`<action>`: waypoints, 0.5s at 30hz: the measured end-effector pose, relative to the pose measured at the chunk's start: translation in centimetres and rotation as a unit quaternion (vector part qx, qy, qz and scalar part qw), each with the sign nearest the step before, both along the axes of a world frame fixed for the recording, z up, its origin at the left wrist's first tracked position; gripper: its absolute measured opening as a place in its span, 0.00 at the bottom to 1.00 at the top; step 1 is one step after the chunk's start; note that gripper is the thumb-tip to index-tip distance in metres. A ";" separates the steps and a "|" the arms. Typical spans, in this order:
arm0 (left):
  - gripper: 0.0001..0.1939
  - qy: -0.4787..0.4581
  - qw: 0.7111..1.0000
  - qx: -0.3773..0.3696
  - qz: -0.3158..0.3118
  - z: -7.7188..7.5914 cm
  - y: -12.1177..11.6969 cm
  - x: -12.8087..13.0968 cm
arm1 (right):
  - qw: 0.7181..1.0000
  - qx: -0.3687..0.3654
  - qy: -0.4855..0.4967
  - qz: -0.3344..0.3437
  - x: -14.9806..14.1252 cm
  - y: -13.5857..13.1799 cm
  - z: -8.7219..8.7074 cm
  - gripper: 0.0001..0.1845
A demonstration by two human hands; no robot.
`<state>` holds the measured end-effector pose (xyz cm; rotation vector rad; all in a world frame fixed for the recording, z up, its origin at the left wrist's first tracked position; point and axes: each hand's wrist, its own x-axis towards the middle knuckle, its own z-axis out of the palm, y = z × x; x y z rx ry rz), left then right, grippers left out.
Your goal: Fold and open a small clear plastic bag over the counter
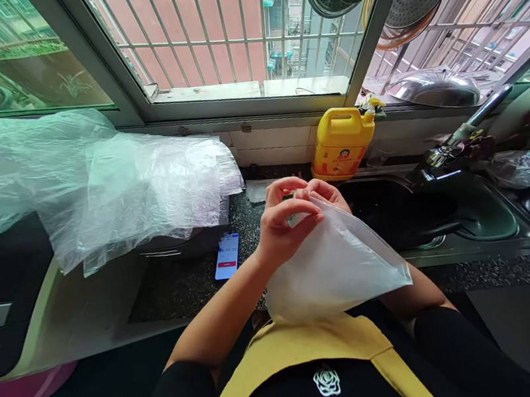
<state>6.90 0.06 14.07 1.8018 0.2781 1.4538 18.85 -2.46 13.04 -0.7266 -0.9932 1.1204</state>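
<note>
A translucent white plastic bag [334,268] hangs from my fingers in front of the yellow apron [312,338]. My left hand [286,218] pinches its upper edge between thumb and fingertips. Close beside it, my right hand [327,194] has its fingers closed on the same edge, partly hidden behind the bag. The bag spreads down and to the right, over my right forearm. To the left, several clear plastic bags [152,183] lie spread in an overlapping row over dark appliances.
A phone [227,256] showing a timer lies on the speckled counter [173,290]. A yellow detergent jug [344,142] stands behind my hands. At right is a sink [527,234] with a dark pan [398,214] and a faucet [465,130]. A barred window runs along the back.
</note>
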 end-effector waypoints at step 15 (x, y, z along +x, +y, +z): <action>0.16 -0.002 0.999 -0.047 -0.001 -0.7 0.7 -0.2 | 0.996 -0.089 -0.010 0.016 -1.1 0.0 -0.4 0.11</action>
